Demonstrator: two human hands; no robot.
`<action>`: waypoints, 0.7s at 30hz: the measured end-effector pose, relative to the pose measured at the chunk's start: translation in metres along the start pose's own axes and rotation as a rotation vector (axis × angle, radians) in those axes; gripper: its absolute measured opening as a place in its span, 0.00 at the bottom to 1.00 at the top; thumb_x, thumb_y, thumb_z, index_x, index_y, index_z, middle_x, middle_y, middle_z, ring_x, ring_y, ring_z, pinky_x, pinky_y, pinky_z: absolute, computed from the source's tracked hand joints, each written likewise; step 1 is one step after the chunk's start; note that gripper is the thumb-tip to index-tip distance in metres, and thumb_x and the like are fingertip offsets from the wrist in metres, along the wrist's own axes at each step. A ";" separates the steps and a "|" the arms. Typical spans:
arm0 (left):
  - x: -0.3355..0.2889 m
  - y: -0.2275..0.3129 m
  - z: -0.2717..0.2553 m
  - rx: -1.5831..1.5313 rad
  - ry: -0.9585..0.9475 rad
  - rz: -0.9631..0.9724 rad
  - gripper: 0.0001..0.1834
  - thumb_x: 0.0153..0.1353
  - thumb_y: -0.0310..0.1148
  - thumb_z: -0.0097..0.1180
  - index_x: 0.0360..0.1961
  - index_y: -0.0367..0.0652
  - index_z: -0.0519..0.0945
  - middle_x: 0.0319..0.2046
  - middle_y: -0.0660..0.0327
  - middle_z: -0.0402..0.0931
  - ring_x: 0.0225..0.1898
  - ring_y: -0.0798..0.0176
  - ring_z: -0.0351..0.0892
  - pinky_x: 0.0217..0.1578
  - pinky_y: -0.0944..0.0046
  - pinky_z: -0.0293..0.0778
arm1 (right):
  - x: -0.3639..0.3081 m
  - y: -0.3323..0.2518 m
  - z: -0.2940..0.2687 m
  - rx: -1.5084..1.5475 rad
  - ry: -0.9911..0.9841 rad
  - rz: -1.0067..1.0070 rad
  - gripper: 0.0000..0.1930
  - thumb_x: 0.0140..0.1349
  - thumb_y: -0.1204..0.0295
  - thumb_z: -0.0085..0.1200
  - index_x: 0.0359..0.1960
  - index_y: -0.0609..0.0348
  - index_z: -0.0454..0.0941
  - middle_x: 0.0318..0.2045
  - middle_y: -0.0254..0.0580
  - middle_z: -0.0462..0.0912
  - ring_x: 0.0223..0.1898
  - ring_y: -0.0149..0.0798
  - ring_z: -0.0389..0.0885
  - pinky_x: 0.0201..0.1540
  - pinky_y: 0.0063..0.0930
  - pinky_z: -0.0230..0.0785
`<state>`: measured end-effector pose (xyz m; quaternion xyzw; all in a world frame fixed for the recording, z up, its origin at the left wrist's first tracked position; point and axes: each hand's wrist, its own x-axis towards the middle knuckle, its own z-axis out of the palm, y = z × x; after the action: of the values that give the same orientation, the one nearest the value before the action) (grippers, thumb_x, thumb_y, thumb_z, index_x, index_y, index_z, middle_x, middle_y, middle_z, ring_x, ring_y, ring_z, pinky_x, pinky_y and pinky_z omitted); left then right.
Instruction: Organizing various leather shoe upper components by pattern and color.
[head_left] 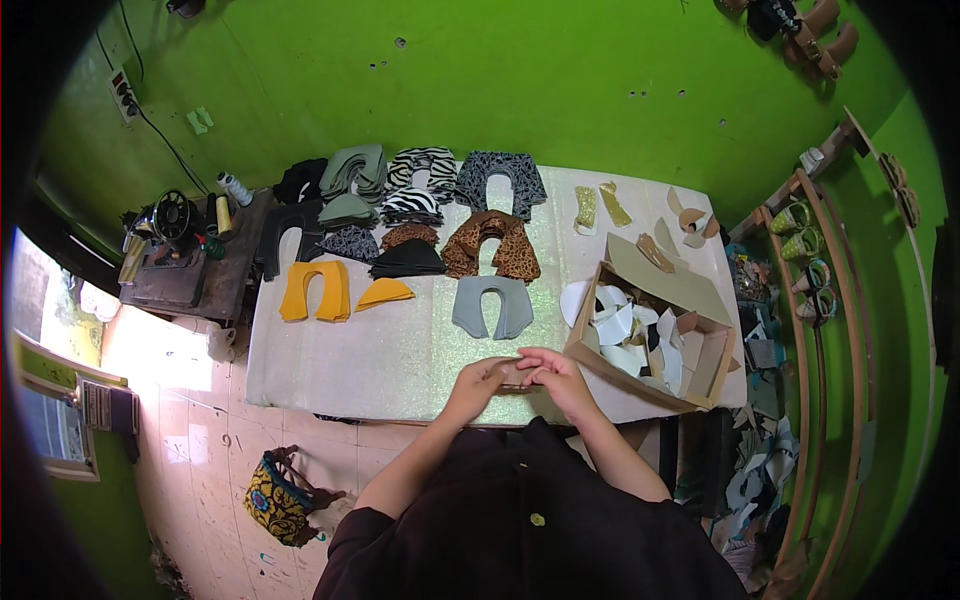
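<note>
At the near edge of the table, my left hand [476, 388] and my right hand [560, 380] are close together, fingers bent inward. Between them is a small flat brown piece [514, 375], partly covered by the fingers; its material is not clear. Just beyond the hands lies a grey U-shaped cut piece [492, 306]. To the right stands an open cardboard box [708, 372] filled with white and tan offcuts [622, 326].
Stacked U-shaped and curved pieces lie across the table [390, 375], including yellow [318, 290], leopard-print [492, 248] and zebra-print ones [420, 165]. A sewing machine [172, 216] stands at left. Wooden rack with shoes [800, 232] at right; patterned bag [278, 500] on the floor.
</note>
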<state>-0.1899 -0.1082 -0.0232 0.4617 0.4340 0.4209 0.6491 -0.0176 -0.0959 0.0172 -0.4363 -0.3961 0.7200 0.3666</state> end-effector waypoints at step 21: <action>0.004 -0.037 -0.037 0.913 0.086 -0.176 0.14 0.53 0.43 0.58 0.33 0.45 0.82 0.29 0.56 0.80 0.33 0.53 0.79 0.34 0.58 0.73 | 0.030 0.078 -0.045 -1.298 0.153 0.011 0.12 0.50 0.55 0.59 0.23 0.50 0.82 0.30 0.36 0.77 0.42 0.43 0.69 0.41 0.43 0.53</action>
<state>-0.2190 -0.1032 -0.0667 0.6437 0.6389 0.1491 0.3941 -0.0009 -0.0912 -0.0756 -0.6211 -0.7209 0.3031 0.0522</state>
